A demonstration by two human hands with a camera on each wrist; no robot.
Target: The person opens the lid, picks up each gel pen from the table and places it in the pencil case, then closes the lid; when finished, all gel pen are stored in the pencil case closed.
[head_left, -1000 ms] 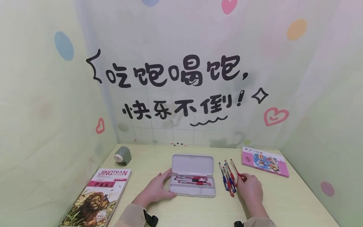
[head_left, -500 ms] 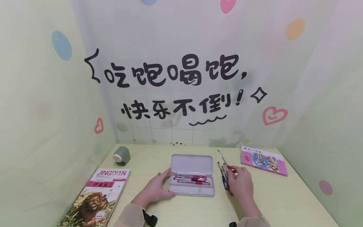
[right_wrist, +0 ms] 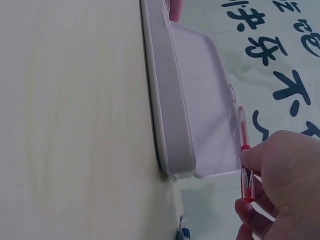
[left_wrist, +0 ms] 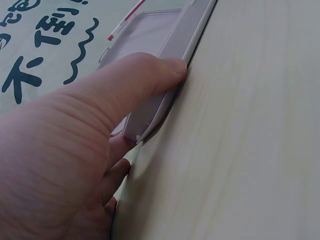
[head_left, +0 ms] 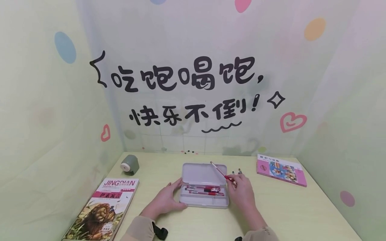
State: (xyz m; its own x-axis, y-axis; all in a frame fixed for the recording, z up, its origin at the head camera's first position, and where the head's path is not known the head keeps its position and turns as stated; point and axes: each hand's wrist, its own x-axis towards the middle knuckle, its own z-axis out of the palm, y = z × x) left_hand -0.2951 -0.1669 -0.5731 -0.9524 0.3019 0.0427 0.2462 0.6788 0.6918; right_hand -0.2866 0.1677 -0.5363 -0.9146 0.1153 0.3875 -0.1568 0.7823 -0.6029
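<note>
A: What is being done with the left hand point(head_left: 165, 200)?

B: The pencil case point(head_left: 196, 201) is gripped at its left end, the thumb set against the front. A light hold is probably enough, so that the case is steadied and not tipped.

A: And with the right hand point(head_left: 241, 192)?

B: A red pen point(head_left: 219, 170) is pinched near its red end at the case's right side, its clear end slanted up in front of the lid point(head_left: 196, 172). Whether the lid is touched cannot be told.

A: If it is to be laid in, how is that best done?

B: It should be levelled first, clear end leftward, as the pens in the case point(head_left: 213, 193) are lined up that way at the back. It is better lowered than dropped, since a round barrel may roll.

A: Anything farther off?

B: Loose pens point(head_left: 240, 171) are mostly hidden by the right hand and should not be knocked. The pink book point(head_left: 281, 170) lies well clear.
</note>
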